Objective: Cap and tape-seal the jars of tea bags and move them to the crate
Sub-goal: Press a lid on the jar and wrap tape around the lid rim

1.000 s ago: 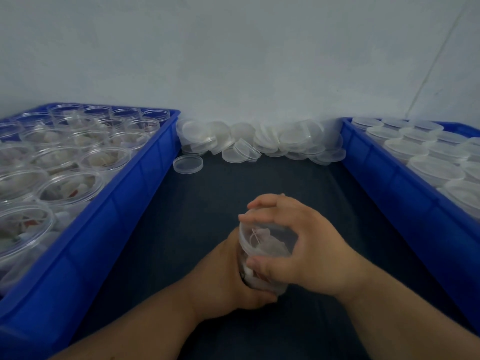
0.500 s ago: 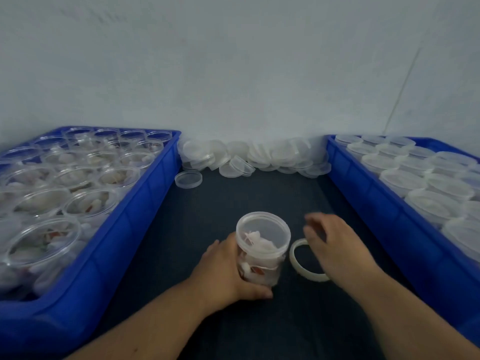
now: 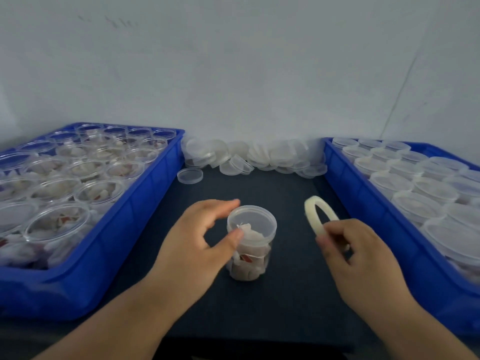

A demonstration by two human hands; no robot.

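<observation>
Your capped, clear round jar (image 3: 250, 250) of tea bags stands mid-worktop (image 3: 259, 307). Right grip (image 3: 363, 255) pinches the whitish tape ring (image 3: 315, 214). Left grip (image 3: 197, 240) arcs round the lid (image 3: 253, 216), thumb touching; can't tell if it's clamped.

The jar (image 3: 251, 222) is clear, its tea bags (image 3: 255, 237) white with red tags (image 3: 246, 258), and the tape (image 3: 315, 215) at its 2 o'clock is cream. The 9 o'clock crate (image 3: 145, 203) and the 3 o'clock crate (image 3: 363, 206) are blue. The mat (image 3: 259, 188) is near-black, the lids (image 3: 257, 157) at 12 o'clock translucent whitish, and the wall (image 3: 233, 74) pale grey.
</observation>
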